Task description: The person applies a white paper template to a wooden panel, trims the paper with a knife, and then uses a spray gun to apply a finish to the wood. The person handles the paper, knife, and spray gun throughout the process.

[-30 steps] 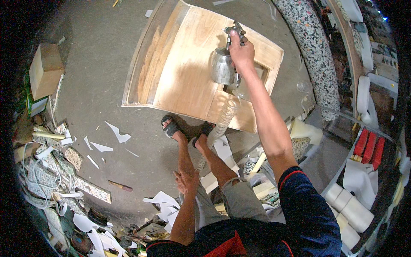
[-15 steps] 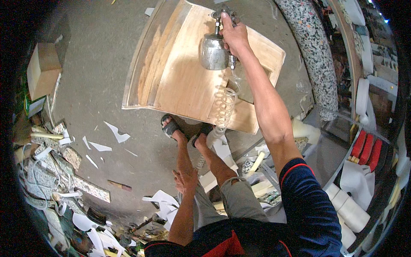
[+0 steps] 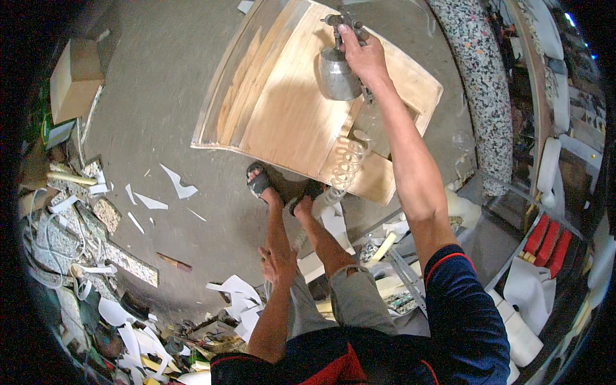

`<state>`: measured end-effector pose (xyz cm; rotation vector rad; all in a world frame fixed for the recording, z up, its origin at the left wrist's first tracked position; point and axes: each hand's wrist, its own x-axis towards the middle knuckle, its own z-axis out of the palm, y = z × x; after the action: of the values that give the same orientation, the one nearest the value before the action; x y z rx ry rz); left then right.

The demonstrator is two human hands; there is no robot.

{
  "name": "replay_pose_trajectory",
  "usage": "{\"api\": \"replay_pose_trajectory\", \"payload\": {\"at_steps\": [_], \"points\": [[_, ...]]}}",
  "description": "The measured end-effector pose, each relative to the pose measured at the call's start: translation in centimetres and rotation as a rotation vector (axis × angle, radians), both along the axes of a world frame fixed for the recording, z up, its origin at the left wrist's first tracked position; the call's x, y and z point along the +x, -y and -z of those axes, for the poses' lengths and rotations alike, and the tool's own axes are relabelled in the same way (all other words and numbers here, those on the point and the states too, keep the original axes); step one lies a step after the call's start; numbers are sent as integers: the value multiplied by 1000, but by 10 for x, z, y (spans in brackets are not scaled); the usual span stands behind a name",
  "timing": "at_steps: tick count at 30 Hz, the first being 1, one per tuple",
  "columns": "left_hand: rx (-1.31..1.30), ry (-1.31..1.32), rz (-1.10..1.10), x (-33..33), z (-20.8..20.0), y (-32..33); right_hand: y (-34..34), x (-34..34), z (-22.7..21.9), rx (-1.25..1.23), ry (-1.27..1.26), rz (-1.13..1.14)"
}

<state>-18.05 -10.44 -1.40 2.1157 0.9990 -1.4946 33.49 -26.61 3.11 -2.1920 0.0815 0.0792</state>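
My right hand [image 3: 367, 59] is wrapped round a metal spray gun [image 3: 335, 25] with a silver cup [image 3: 337, 76] hanging below it. A clear coiled air hose [image 3: 350, 160] runs from near its handle down toward my feet. Beneath the gun lies a curved wooden panel [image 3: 282, 106] with pale plywood, darker strips along its left side and a rectangular opening on its right. My left hand [image 3: 278, 264] is by my left knee, holding nothing, its fingers somewhat apart; I cannot tell whether it touches the leg.
A long speckled foam roll [image 3: 478, 83] lies to the right. At the left stands a cardboard-coloured block [image 3: 77, 80] above piled foam scraps [image 3: 61, 250]. White offcuts [image 3: 178, 183] litter the floor. Red-handled tools [image 3: 545, 240] and white rolls [image 3: 523, 337] sit at lower right.
The view has shifted slightly, moving the panel right and up in the picture. My right hand still holds the spray gun, now tilted a little differently; my left hand stays by the knee.
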Motion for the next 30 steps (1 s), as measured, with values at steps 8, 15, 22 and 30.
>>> {"api": "replay_pose_trajectory", "payload": {"at_steps": [8, 15, 22, 30], "points": [[61, 31, -41, 6, -8, 14, 0, -63, -16, -65, -185, -330], [55, 37, -83, 2, -7, 23, 6, -120, -22, 15, -300, -508], [99, 79, -104, -11, -14, 33, -2, -149, -24, 29, -110, -360], [102, 280, -121, -43, -30, 6, -23, -191, -36, 76, -267, -393]]}}
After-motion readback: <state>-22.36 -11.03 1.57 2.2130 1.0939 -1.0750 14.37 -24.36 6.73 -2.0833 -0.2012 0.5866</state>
